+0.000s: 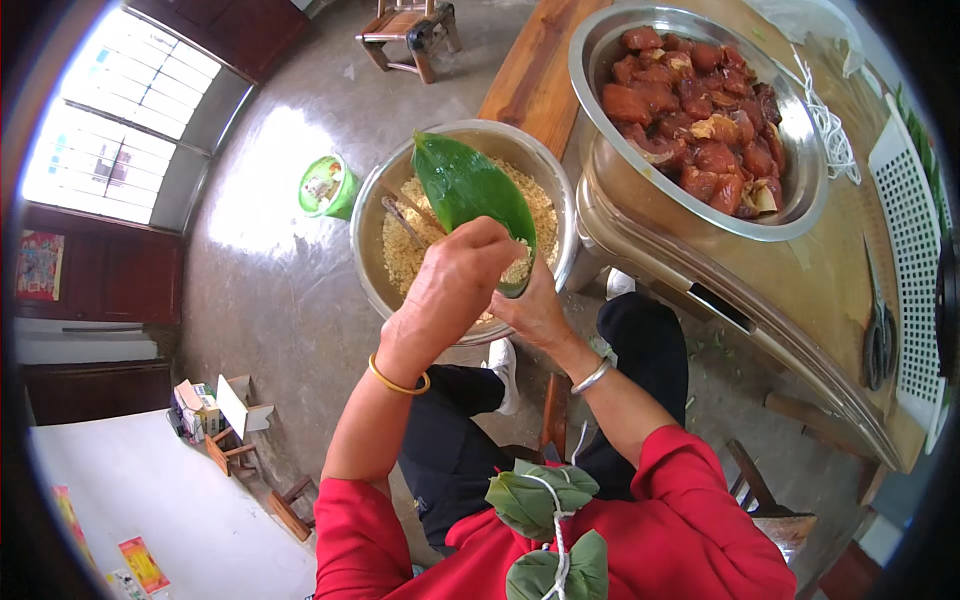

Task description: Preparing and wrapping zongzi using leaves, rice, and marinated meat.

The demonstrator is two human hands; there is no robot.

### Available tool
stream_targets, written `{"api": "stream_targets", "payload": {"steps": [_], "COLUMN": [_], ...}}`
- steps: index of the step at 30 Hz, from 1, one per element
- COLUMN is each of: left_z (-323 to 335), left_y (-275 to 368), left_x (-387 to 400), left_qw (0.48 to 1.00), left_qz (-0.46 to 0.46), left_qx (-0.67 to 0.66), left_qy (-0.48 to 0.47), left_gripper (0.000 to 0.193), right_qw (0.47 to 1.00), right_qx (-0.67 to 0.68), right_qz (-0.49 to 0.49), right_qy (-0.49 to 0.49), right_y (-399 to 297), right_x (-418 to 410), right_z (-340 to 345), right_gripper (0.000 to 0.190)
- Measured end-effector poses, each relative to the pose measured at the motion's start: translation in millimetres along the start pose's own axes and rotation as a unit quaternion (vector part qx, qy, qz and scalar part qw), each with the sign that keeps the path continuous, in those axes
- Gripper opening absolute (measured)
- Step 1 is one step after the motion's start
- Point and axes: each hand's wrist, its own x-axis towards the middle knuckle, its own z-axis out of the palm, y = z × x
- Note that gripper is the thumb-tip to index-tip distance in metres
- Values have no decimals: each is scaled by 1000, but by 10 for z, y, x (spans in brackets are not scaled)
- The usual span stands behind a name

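My right hand holds a green leaf folded into a cone, with pale grain in its mouth. My left hand is at the cone's mouth, fingers bent and fingertips by the grain; whether it grips something is hidden. Both are over a metal basin of yellowish grain. A thin wooden stick and a darker handle run behind my left hand; I cannot tell if it holds them. Leaf-wrapped parcels tied with white string are before my red top.
At the right, a table bears a metal basin of raw meat chunks, white string, scissors and a perforated white basket with leaves. A wooden bench, green bin and small chair stand beyond.
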Motion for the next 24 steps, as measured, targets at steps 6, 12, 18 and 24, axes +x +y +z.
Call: {"api": "stream_targets", "payload": {"steps": [6, 12, 18, 24], "left_z": [-8, 681, 386, 327], "left_y": [-226, -754, -474, -174], "left_x": [-66, -746, -424, -346], "left_qw": [967, 971, 917, 865], "left_qz": [-116, -79, -348, -302], "left_qx": [-112, 225, -150, -321], "left_qy": [199, 10, 126, 241], "left_gripper": [15, 24, 16, 18], "right_qw": [992, 972, 966, 940], "right_qx": [95, 196, 228, 311], "right_qz": [69, 52, 62, 48], "right_qy": [-37, -122, -106, -129], "right_y": [-25, -24, -113, -66], "right_x": [-5, 38, 0, -21], "right_z": [-257, -215, -215, -179], "right_gripper": [72, 62, 61, 54]}}
